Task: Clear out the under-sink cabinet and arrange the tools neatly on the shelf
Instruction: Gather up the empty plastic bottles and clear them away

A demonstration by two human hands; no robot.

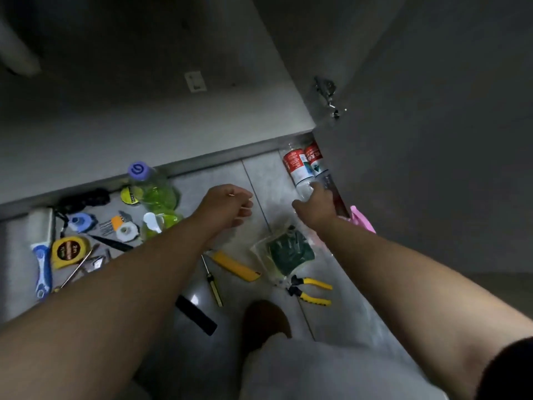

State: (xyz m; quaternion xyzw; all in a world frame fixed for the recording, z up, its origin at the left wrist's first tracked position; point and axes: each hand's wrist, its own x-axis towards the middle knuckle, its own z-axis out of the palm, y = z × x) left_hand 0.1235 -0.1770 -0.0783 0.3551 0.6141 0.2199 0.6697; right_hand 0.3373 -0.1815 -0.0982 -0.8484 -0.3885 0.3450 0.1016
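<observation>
The right hand (317,206) reaches to the clear lower end of the nearer of two clear plastic bottles with red-and-white labels (298,166), which lie side by side on the grey tiled floor (225,174) against the edge of the open grey cabinet door (403,168). Its fingers (317,187) touch that bottle, but blur hides whether they are clamped on it or merely apart against it. A pink soft item (362,219) shows just right of this wrist.

The left hand (227,206) hangs above the floor, its fingers (245,210) loosely curled and apart from every tool.

Below the right fingers lies a clear plastic bag of dark green pieces (288,252), and beyond it a pair of yellow-handled pliers (311,290). Below the left fingers lie a yellow utility knife (236,267) and a slim screwdriver with a black-and-yellow handle (215,287). Well to the left of them are a clear bottle of green liquid with a purple cap (153,186) and a yellow tape measure (70,251) among other small tools.
</observation>
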